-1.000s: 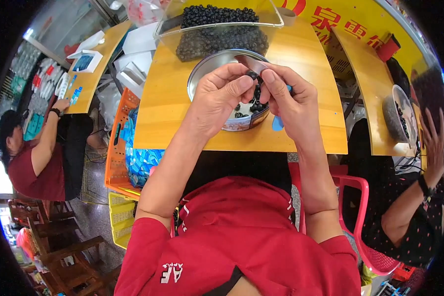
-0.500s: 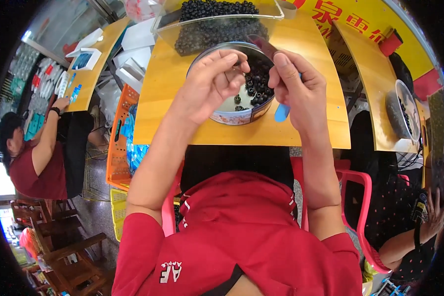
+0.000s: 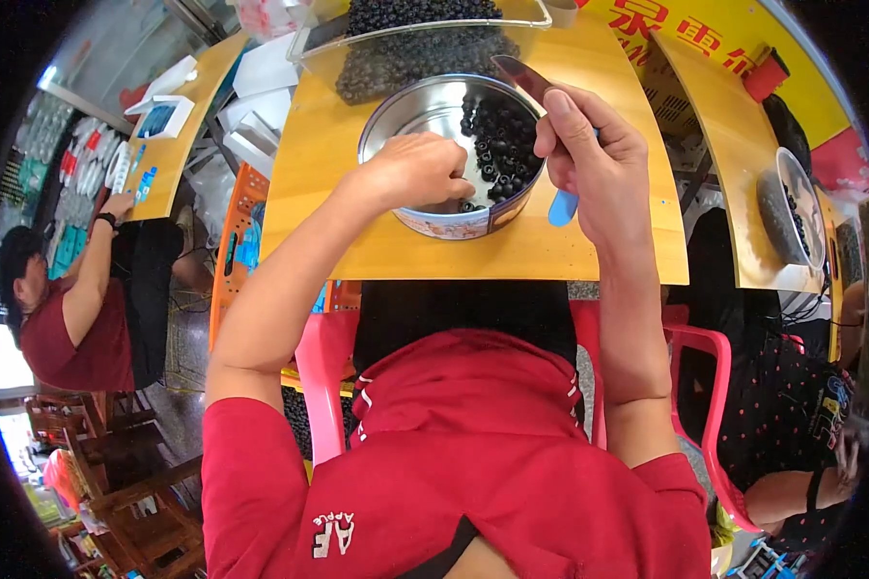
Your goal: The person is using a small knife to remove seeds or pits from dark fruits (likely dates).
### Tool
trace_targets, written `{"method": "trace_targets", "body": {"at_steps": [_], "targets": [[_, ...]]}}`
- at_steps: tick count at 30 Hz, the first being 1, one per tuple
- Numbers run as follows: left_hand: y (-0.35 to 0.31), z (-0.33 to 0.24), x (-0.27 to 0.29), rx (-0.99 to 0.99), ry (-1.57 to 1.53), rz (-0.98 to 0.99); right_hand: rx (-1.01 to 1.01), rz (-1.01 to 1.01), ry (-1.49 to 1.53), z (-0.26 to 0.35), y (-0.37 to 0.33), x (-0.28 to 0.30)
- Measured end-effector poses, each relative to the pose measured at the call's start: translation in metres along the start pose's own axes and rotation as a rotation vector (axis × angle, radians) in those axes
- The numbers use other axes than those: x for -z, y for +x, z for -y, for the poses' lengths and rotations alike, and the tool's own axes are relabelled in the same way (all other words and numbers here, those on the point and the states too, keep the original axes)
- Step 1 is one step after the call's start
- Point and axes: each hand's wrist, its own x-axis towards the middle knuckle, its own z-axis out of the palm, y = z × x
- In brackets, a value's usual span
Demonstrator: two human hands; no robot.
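A round metal tin (image 3: 444, 225) stands on the table in front of me, with many small black ring-like parts (image 3: 502, 145) heaped along its right side. My left hand (image 3: 417, 169) reaches down inside it, fingers curled together close to a few black parts at the near wall. Its fingertips are partly hidden, so whatever they pinch does not show. Over the tin's right rim, my right hand (image 3: 594, 145) is closed around a knife (image 3: 563, 207) with a blue handle. The blade points up and to the left, above the far rim.
Behind the tin, a clear plastic bin (image 3: 425, 48) holds many more black parts on the wooden table (image 3: 608, 253). An orange crate (image 3: 232, 289) stands left of the table. People sit at both sides; a clear tub (image 3: 787, 217) rests on the right-hand table.
My left hand has gone from above the tin down into it, its fingers curling inward. The right hand, still holding the knife, has shifted slightly to the right.
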Motion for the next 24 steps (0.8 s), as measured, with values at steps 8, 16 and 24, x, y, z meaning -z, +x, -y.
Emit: {"method": "trace_targets", "body": {"at_steps": [8,16,24], "targets": [[-0.007,-0.005,0.015,-0.019,-0.663,-0.245,-0.078,0.011,-0.016,-0.013,0.004,0.0],[-0.024,-0.039,0.011,-0.212,-1.985,-0.238,-0.081,-0.015,0.132,-0.014,-0.002,-0.013],[-0.026,-0.039,-0.003,-0.276,-1.745,-0.479,-0.14,0.013,0.237,-0.009,-0.003,-0.013]]}}
